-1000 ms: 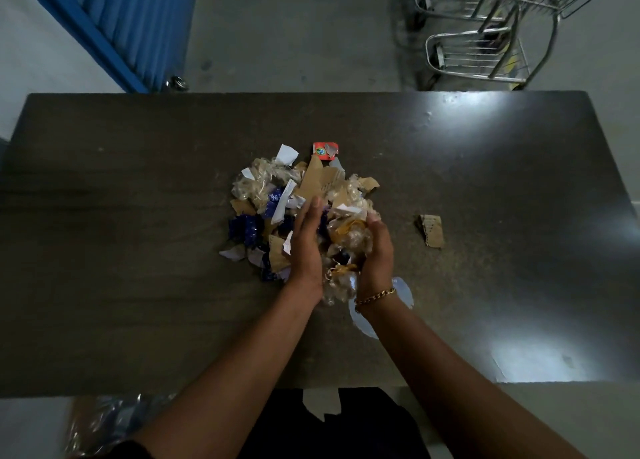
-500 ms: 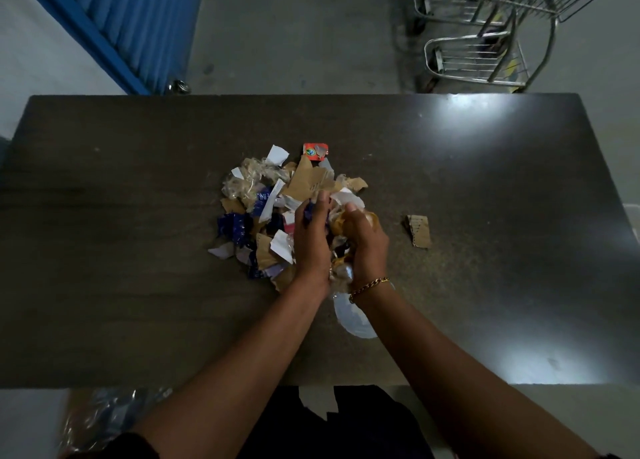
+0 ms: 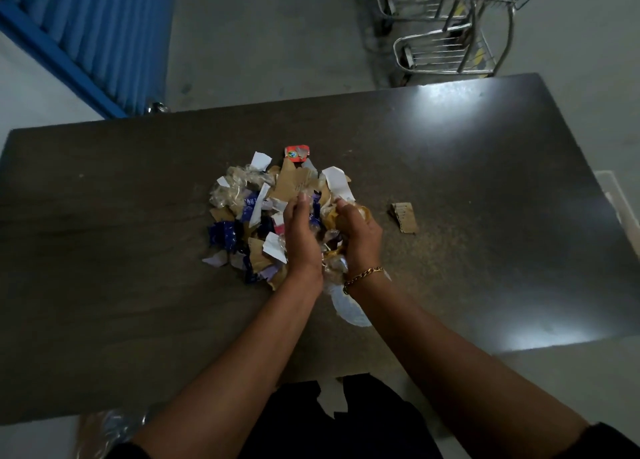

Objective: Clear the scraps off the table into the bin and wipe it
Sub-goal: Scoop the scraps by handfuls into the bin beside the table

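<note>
A pile of scraps [image 3: 256,212] lies in the middle of the dark table [image 3: 104,216]: brown card pieces, white paper, blue wrapper bits and clear plastic. My left hand [image 3: 303,237] and my right hand [image 3: 358,237] are side by side at the pile's right part, palms facing each other, fingers curled round a clump of crumpled scraps between them. A red wrapper piece [image 3: 296,153] lies at the pile's far edge. One brown card piece [image 3: 404,217] lies apart to the right. A white plastic scrap [image 3: 348,308] shows under my right wrist.
A metal trolley frame [image 3: 446,46] stands on the floor beyond the table's far right edge. A blue shutter [image 3: 86,32] runs along the far left. A clear plastic bag [image 3: 107,431] shows below the table's near edge at the left.
Both hands have closed together on a clump at the pile's right part, gathering more scraps between them. The camera view has tilted, so the table sits at a slant.
</note>
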